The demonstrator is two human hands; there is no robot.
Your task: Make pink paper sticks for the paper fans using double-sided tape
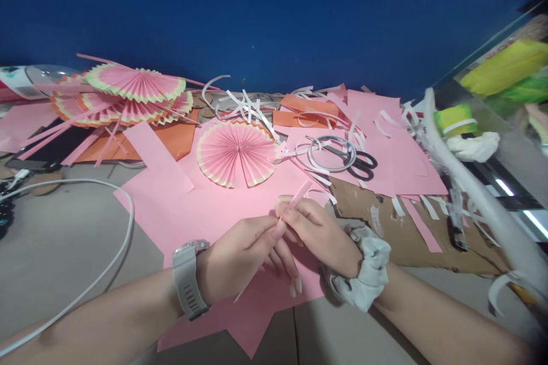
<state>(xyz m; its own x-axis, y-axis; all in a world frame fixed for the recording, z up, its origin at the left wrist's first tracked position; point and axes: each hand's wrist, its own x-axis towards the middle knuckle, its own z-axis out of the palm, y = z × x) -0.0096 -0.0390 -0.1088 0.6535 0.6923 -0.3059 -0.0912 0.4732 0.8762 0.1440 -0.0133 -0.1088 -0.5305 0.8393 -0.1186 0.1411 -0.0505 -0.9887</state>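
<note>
Between the fingertips of both hands is a narrow rolled or folded pink paper strip (301,194), its upper end sticking out past the right fingers. My left hand (246,245), with a grey watch at the wrist, pinches it from the left. My right hand (314,228), wearing a pale scrunchie, pinches it from the right. Beneath the hands lie pink paper sheets (188,211) with pointed corners. Just beyond sits a round pleated paper fan (238,151), pink with a pale yellow edge and a gap at its front.
Stacked pleated fans (137,88) with pink sticks lie at the back left. Scissors (362,165) and a tape roll (331,154) rest right of the single fan. A cutter (457,231) lies on cardboard (402,239). A white cable (131,217) loops at left.
</note>
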